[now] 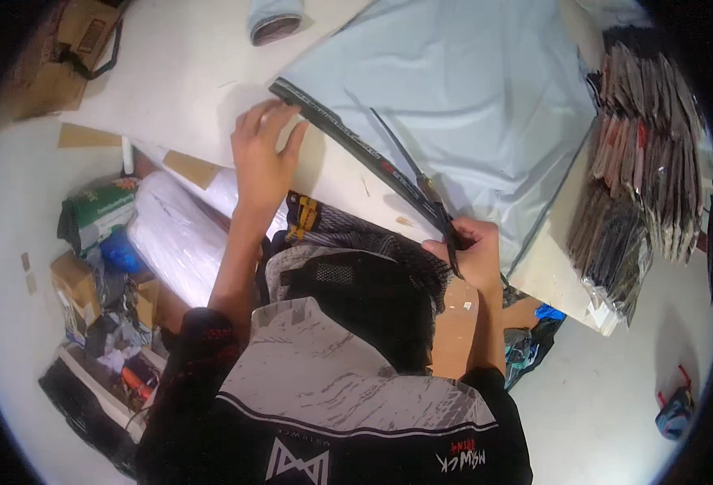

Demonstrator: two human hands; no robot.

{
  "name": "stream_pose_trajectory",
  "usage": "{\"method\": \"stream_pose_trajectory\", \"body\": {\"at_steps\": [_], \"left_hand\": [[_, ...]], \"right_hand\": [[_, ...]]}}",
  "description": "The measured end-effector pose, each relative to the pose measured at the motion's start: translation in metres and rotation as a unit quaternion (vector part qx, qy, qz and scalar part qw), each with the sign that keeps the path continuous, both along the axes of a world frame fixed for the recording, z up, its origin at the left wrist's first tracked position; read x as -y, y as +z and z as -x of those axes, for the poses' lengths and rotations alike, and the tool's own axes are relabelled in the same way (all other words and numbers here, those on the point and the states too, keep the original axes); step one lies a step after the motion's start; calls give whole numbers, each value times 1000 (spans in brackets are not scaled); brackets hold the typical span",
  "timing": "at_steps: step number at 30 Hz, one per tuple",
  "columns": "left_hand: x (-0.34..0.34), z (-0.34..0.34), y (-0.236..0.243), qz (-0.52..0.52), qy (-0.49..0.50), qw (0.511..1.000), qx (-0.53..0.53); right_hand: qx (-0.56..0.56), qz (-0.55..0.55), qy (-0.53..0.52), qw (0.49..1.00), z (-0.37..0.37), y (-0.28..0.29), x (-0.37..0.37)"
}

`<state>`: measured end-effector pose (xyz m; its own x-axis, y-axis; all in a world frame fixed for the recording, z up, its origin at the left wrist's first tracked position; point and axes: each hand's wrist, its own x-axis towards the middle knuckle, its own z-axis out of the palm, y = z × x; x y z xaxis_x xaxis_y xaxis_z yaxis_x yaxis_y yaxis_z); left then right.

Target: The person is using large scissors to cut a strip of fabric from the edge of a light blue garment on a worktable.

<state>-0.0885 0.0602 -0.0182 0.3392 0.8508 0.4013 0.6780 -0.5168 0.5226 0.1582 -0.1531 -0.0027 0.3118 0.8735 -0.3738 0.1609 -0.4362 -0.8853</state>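
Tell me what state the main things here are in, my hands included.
Scissors: held; can't tell if fully shut
Light blue fabric: spread out, creased
Dark band: straight, along the fabric's edge
Left hand: fingers bent, thumb apart, at the band
Right hand: closed on the scissors
Bagged packages: piled together
White bundle: wrapped in plastic
Pale table: partly covered

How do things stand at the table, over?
Left hand open, at far end of dark band. Right hand gripping scissors, blade over blue cloth. Bagged stack rightward, apart from both hands.
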Motion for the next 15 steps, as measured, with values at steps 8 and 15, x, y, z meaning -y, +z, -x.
{"method": "stream_pose_trajectory", "body": {"at_steps": [8, 15], "left_hand": [[-49, -9, 8, 64, -251, 958, -124], [-69, -20, 27, 146, -324, 911, -210]], "right_hand": [[263, -7, 128, 956, 6, 17, -26], [328, -64, 164, 928, 6, 25, -31]]}}
